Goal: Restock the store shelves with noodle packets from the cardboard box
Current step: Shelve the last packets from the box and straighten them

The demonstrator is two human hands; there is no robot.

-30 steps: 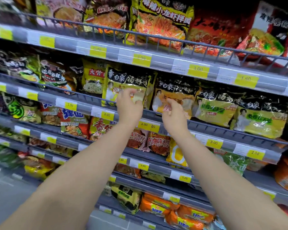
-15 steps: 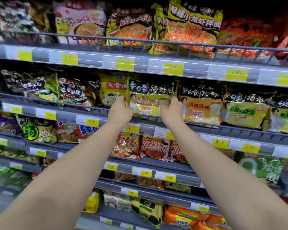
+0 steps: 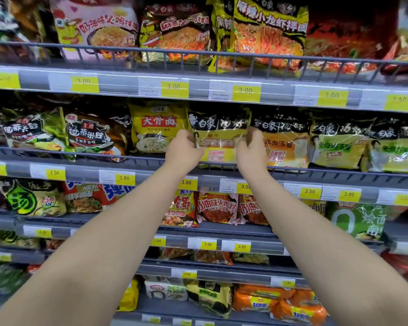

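A black and yellow noodle packet (image 3: 219,140) stands upright on the second shelf (image 3: 104,161) from the top, behind the low wire rail. My left hand (image 3: 183,149) grips its left edge and my right hand (image 3: 251,148) grips its right edge. A yellow packet (image 3: 157,128) stands just to the left, and a black and orange packet (image 3: 285,142) just to the right. The cardboard box is out of view.
Shelves above and below are packed with noodle packets behind grey wire rails, with yellow price tags (image 3: 174,89) along each shelf edge. Red packets (image 3: 216,208) sit on the shelf under my hands. Orange packets (image 3: 280,302) lie on the lowest shelf.
Both hands have slid toward the middle of the view with the black and yellow packet between them. The view has moved closer to the shelf and shifted left.
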